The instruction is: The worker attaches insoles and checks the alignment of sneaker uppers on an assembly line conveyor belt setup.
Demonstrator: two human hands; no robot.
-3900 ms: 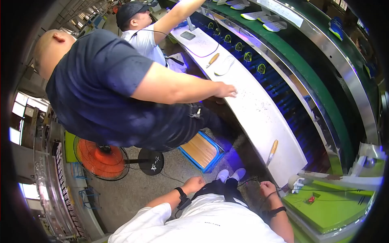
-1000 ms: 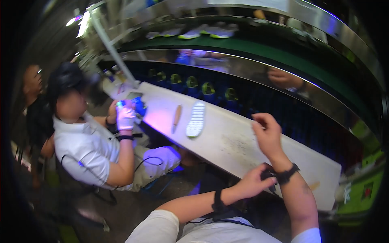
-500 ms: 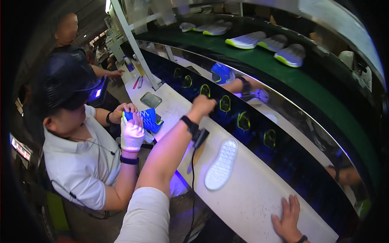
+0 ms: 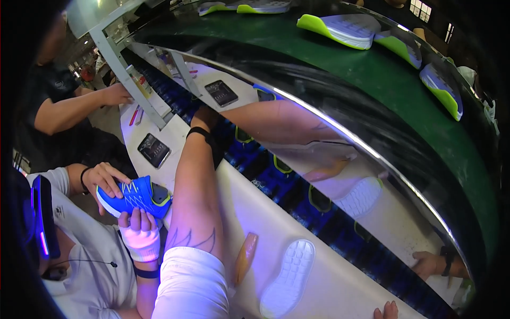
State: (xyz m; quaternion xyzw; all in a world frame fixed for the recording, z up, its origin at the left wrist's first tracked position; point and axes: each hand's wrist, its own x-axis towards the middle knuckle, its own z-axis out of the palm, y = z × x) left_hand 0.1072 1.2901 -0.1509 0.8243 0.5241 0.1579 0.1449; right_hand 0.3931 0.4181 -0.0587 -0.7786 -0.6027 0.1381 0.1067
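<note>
My left arm stretches away across the white table to the dark blue row. My left hand (image 4: 205, 118), beyond a black wristband, is at the row's far part; its fingers are hidden. At the lower right edge, only fingers of my right hand (image 4: 387, 310) show, lying apart on the tabletop and holding nothing visible. A white shoe sole (image 4: 288, 279) lies between my arms, with a flat orange-brown piece (image 4: 246, 259) beside it. Along the row, dark openings with lime-green rims (image 4: 281, 164) resemble shoe collars.
At left, a co-worker holds a blue laced shoe (image 4: 130, 198) close to my forearm. A phone (image 4: 154, 150) lies near a metal post (image 4: 130, 85). A shiny panel (image 4: 340, 143) mirrors the table. Lime-edged soles (image 4: 340, 31) rest on a green belt (image 4: 297, 66). Another person stands behind.
My view has swung, shifting the scene. My left hand has reached farther along the row, toward the post. My right hand has mostly left the lower edge. The co-worker's shoe is turned differently.
</note>
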